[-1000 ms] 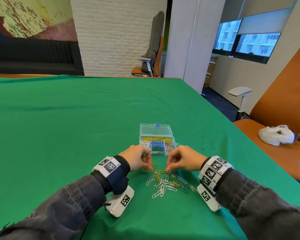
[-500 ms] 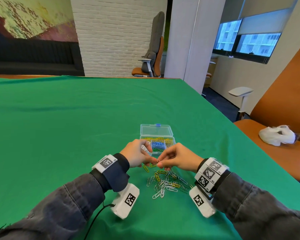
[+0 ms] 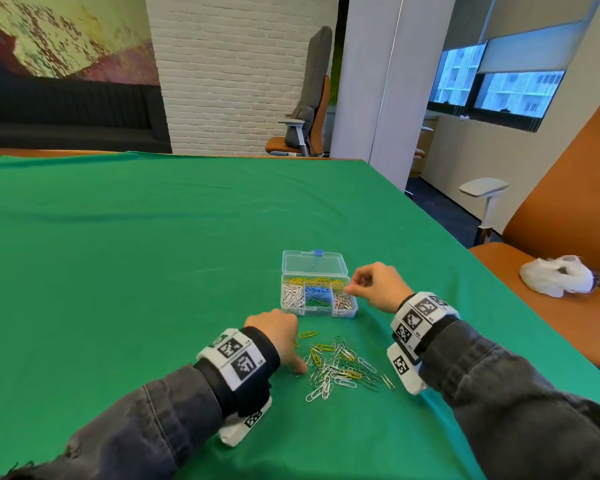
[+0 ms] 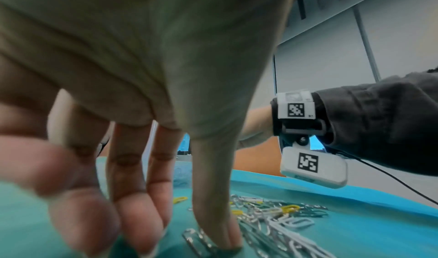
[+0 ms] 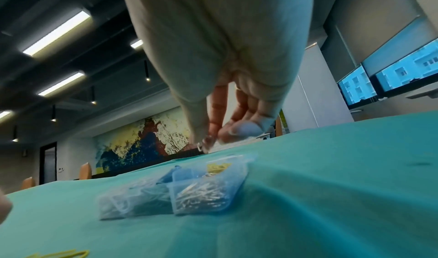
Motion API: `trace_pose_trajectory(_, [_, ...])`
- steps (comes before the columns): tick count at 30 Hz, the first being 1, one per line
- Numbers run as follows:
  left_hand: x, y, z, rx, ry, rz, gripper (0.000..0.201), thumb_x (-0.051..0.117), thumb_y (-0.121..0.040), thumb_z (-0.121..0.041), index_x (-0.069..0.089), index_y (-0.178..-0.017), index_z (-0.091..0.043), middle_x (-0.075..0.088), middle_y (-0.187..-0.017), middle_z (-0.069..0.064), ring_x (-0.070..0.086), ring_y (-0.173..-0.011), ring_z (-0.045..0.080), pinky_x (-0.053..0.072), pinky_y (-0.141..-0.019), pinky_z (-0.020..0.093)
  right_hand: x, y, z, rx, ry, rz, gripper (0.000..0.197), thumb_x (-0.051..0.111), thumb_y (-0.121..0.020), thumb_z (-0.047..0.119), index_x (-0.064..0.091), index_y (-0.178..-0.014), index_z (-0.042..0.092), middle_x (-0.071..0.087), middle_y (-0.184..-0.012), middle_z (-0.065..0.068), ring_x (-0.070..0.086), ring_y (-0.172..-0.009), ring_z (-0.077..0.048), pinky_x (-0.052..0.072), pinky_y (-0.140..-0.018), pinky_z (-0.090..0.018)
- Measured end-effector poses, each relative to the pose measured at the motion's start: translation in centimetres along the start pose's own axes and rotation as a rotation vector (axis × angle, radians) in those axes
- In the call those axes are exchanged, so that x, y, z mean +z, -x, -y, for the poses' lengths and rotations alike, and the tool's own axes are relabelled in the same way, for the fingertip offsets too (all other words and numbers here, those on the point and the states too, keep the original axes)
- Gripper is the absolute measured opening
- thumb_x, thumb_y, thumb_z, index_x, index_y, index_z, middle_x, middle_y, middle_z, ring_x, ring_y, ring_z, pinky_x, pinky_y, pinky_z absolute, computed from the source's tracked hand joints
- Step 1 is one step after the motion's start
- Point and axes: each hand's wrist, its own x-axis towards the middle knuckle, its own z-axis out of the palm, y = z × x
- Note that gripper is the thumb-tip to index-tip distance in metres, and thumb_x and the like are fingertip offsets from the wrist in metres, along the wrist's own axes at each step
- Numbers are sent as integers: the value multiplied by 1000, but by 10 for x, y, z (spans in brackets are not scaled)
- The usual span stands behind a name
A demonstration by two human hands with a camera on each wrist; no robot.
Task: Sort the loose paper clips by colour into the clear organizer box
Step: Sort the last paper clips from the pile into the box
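The clear organizer box (image 3: 353,311) stands open on the green cloth, its lid (image 3: 314,263) laid back. It holds white, yellow, blue, green and silver clips in separate compartments. Over the box's right side, my right hand (image 3: 349,289) pinches a silver paper clip (image 5: 201,146) between thumb and forefinger, above the silver compartment (image 5: 201,192). The loose pile of paper clips (image 3: 342,370) lies in front of the box. At the pile's left edge is my left hand (image 3: 297,363), fingers pointing down, one fingertip (image 4: 226,237) pressing beside a silver clip (image 4: 193,236).
A single yellow clip (image 3: 308,334) lies apart between pile and box. The table's right edge runs close by; beyond it an orange chair (image 3: 568,216) carries a white plastic bag (image 3: 555,278). Green cloth stretches left and behind the box.
Both hands met over the pile half a second ago. Since then the right hand has risen to the box's right side with a silver clip, and the left has dropped to the pile's left edge.
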Motion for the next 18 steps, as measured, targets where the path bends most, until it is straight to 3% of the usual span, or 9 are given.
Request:
trace_pose_trajectory(4, [7,0,-7,4,-18,-16,53,75,-75,-53,61,-106,-13,67,-103,2,65,-95,21,53,-86,36,5,-6,1,19,66,48,20,69,-86,32,70,-91,13,64,-82,0,55,-72,-9,38,-57,-13])
trace_pose_trajectory(7, [10,-3,-6,3,65,5,45,77,-74,-49,66,-99,-14,70,-98,0,67,-92,20,54,-85,36,5,2,9,-54,52,30,13,70,-86,26,72,-92,15,66,-82,2,54,-69,-3,37,-57,-11])
trace_pose_trajectory(9, [11,-5,-5,10,119,18,35,79,-74,-44,71,-94,-16,72,-95,-1,68,-91,19,55,-84,36,9,14,15,-123,23,109,8,73,-84,22,73,-87,15,65,-75,8,51,-63,4,38,-60,-8])
trace_pose_trajectory(13, [11,-8,-4,17,156,15,23,80,-76,-35,74,-92,-19,73,-95,-1,68,-91,18,54,-81,33,29,34,28,-234,60,377,8,76,-81,25,71,-84,19,62,-72,14,52,-64,4,38,-61,-8])
trace_pose_trajectory(18, [13,-8,-3,35,167,57,15,76,-81,-30,73,-92,-21,72,-96,-2,67,-93,17,52,-81,32,49,35,36,-217,97,421,13,77,-80,21,69,-86,12,61,-71,9,53,-61,-1,41,-60,-11])
